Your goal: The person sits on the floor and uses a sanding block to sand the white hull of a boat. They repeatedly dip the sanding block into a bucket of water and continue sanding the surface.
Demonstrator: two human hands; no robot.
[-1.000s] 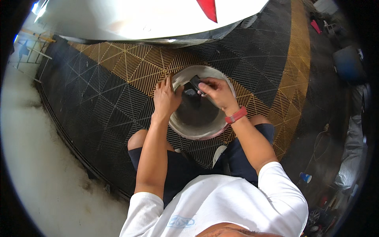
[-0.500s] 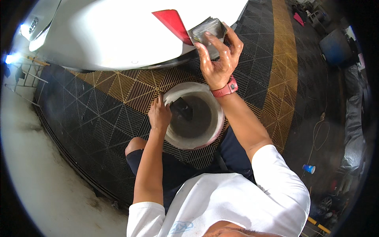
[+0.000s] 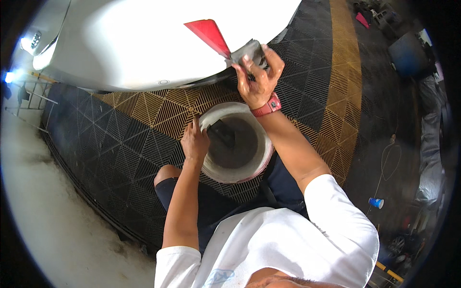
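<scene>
Black and tan floor tiles (image 3: 153, 108) surround the bucket (image 3: 265, 139). The right hand (image 3: 259, 84) is now clear of the bucket; I see it gripping a grey pad (image 3: 249, 52) at the white panel (image 3: 129, 43), suggesting work there. The left hand (image 3: 195, 141) is at the bucket's rim, grip undeterminable.

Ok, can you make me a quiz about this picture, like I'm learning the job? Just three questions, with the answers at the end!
1. True or false: a red wristwatch is worn on the right wrist.
2. What does the right hand hold? A) blue cup B) grey pad C) brush
3. Fill in: the left hand is at the rim of the ____.

Key: 1. True. 2. B. 3. bucket.
</scene>
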